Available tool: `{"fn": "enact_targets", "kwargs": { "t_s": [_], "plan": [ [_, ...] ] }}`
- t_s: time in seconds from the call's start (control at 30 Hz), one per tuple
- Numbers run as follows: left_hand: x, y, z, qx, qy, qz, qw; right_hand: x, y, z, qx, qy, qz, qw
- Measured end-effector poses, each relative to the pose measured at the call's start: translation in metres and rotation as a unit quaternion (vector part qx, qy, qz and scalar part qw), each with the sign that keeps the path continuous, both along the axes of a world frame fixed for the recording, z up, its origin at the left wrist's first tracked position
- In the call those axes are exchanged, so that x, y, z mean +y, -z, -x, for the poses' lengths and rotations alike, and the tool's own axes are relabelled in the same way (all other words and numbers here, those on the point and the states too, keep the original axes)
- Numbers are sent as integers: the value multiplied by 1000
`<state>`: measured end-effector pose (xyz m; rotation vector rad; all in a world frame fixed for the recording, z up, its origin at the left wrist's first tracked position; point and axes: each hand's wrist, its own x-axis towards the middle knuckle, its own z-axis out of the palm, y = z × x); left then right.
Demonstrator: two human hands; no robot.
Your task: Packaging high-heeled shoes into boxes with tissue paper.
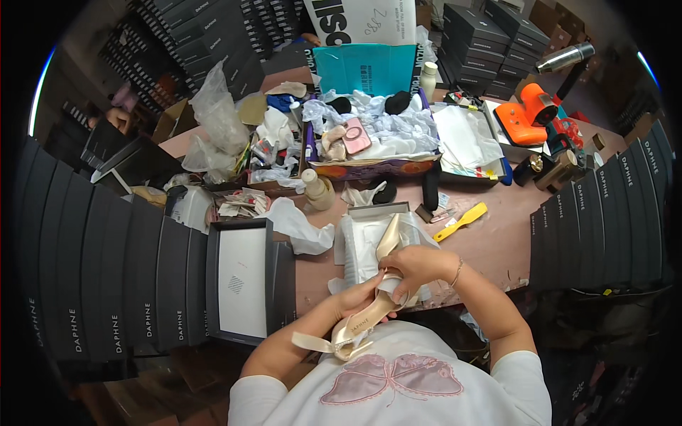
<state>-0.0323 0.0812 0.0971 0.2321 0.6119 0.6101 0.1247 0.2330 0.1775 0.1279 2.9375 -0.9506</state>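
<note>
A champagne-coloured pointed shoe is held in front of my chest, its toe away from me and its heel end close to my shirt. From the heel end a pale strap sticks out to the left. My left hand is closed around the shoe's side from the left. Over the middle of the shoe, my right hand grips from the right, its fingers bent near a white patch inside. Just beyond, an open grey shoebox lined with white tissue lies partly under the toe.
Stacked dark shoeboxes line the left and right. An open shoebox stands left. Behind are a bottle, a yellow-handled brush, a tissue-filled carton, a pink phone and an orange tool.
</note>
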Motion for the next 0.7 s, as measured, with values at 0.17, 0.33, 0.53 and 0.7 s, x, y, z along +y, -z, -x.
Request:
{"fn": "enact_targets", "kwargs": {
  "t_s": [0.17,0.33,0.53,0.7],
  "plan": [
    [-30,32,2,-18,-322,42,946,-53,34,13,76,147,-41,985],
    [-52,13,-35,75,-479,120,867,-105,66,42,62,242,119,961],
    [-51,-5,-42,88,-500,107,855,-82,60,37,-39,198,181,963],
    [-56,16,-23,109,-493,173,846,-47,50,22,3,323,205,924]
  ]
}}
